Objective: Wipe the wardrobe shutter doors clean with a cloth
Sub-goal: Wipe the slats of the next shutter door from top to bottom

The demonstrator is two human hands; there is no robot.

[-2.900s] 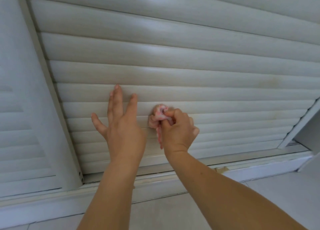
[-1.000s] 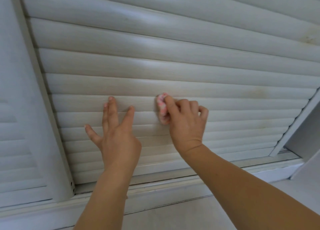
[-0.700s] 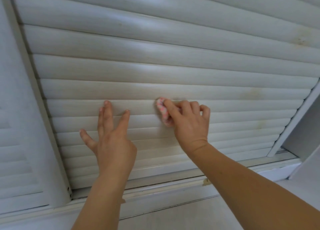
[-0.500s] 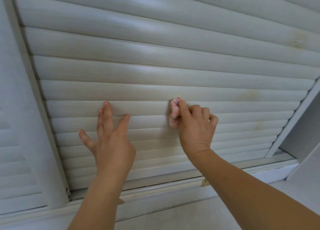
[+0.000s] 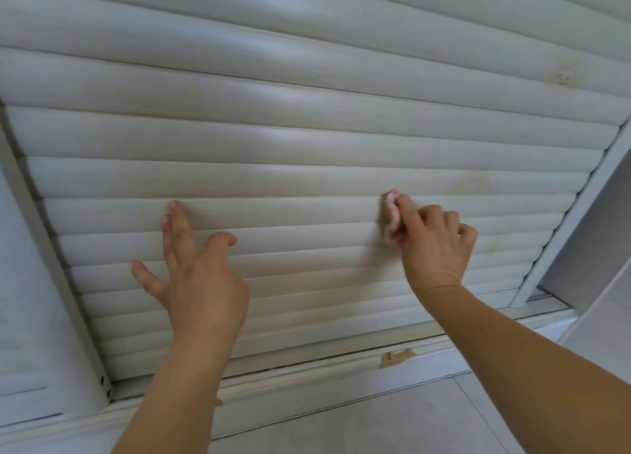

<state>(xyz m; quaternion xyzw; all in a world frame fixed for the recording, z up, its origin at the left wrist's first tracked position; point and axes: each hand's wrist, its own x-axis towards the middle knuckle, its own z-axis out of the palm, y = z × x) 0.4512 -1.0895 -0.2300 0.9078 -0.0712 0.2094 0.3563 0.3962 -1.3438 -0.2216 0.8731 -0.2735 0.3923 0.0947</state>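
Wiping well meant following one slat: your right hand (image 5: pixel 432 248) pinched the pink cloth (image 5: pixel 392 211) against the shutter door (image 5: pixel 307 139), yellow stains (image 5: pixel 473 180) lying toward two o'clock, while your left hand (image 5: pixel 196 276), fingers spread, braced the slats.

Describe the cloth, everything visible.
The cloth is a small bunched wad, white with pink or red markings, looking like soft fabric. Most of it is hidden inside the right hand, whose fingers curl round it and press it against a slat of the white shutter door, right of centre. Only its upper and left edge shows, slightly blurred. Nothing else touches it.
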